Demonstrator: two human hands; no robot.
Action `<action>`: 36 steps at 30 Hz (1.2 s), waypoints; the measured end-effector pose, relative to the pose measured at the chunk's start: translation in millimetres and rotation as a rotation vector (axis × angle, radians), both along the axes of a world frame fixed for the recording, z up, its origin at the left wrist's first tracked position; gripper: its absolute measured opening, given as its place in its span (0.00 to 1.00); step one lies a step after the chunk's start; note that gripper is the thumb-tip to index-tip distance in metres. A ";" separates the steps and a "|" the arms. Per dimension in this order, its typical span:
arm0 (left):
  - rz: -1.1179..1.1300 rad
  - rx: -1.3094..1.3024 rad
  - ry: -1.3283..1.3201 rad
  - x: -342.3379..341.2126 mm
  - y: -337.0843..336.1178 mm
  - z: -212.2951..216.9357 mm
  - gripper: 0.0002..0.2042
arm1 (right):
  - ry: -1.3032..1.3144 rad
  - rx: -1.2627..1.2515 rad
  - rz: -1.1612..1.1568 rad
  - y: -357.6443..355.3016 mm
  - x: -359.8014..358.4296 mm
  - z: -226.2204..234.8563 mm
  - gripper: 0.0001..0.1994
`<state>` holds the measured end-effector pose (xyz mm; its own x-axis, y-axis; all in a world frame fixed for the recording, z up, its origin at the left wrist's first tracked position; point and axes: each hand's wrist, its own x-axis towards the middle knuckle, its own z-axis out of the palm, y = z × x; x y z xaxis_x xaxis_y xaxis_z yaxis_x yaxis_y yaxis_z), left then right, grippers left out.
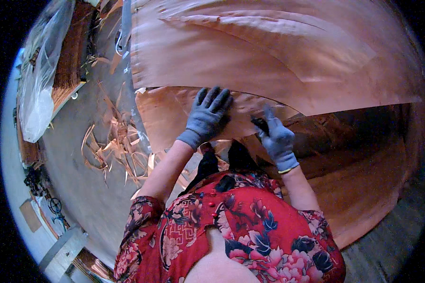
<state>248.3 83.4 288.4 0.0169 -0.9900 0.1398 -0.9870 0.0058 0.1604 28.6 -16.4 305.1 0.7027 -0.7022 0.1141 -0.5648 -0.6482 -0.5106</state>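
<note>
Gloved left hand lies flat, fingers spread; gloved right hand is curled closed.

A thin veneer sheet — pale reddish-brown, wood-grained — is being pressed flat under the gloved left hand, fingers spread across its upper edge. The sheet is lying partly tucked beneath a larger veneer sheet, whose curved lower edge is overlapping it. A small dark tool — its kind cannot be made out — is being gripped in the gloved right hand, its tip being held against the lower sheet just beside the overlapping edge. The sheet's left corner is being left exposed, slightly curled.
</note>
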 end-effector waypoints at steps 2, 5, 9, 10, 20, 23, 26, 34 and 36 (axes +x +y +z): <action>0.000 0.000 -0.007 0.0 -2.6 -0.2 0.28 | 0.052 0.002 0.086 -2.1 0.6 -3.7 0.37; 0.002 -0.014 0.008 0.8 -1.8 -1.7 0.27 | -0.187 0.118 -0.077 7.2 -3.0 -12.7 0.30; -0.009 -0.031 -0.005 1.4 1.8 -2.4 0.26 | -0.551 0.823 -0.579 39.4 -23.9 -46.3 0.13; -0.009 -0.027 -0.032 2.8 1.7 -0.9 0.26 | -0.551 1.031 -0.649 41.6 -23.6 -38.3 0.09; -0.005 -0.195 0.056 4.4 10.4 -6.6 0.24 | -0.443 1.087 -0.695 46.8 12.9 -4.0 0.12; 0.040 -0.227 0.154 1.7 7.7 -7.2 0.23 | -0.431 1.285 -0.842 42.0 13.1 -3.5 0.12; 0.018 -0.272 0.073 2.8 8.8 -3.0 0.24 | -0.475 1.328 -0.884 41.8 11.9 -19.3 0.12; 0.543 -0.431 0.145 48.0 49.6 17.6 0.29 | -0.453 1.293 -0.896 42.2 15.1 -26.0 0.11; 0.747 -0.559 0.198 81.0 72.5 43.6 0.29 | -0.513 1.334 -0.928 43.8 18.8 -16.0 0.13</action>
